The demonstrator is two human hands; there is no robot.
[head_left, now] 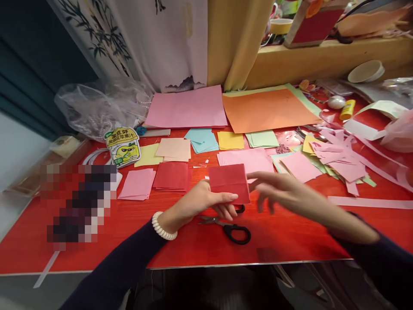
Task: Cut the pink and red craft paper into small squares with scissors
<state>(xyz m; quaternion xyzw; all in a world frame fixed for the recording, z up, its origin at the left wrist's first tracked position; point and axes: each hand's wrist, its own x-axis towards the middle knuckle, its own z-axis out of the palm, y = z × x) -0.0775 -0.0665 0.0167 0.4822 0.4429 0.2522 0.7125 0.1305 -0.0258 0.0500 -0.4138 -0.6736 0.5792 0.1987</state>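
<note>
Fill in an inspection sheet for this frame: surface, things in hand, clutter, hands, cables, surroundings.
Surface: red table, mostly covered with paper at the back.
Things in hand: red paper square held up; scissors lying below it.
Clutter: stacks of small coloured squares, large pink sheet, orange sheet, pink offcuts, glue stick, clear plastic bag.
Hands: left hand pinches the red square; right hand open beside it, blurred.
Cables: a white cord-like loop by the snack packet, hard to tell.
Surroundings: curtains, wooden shelf.
</note>
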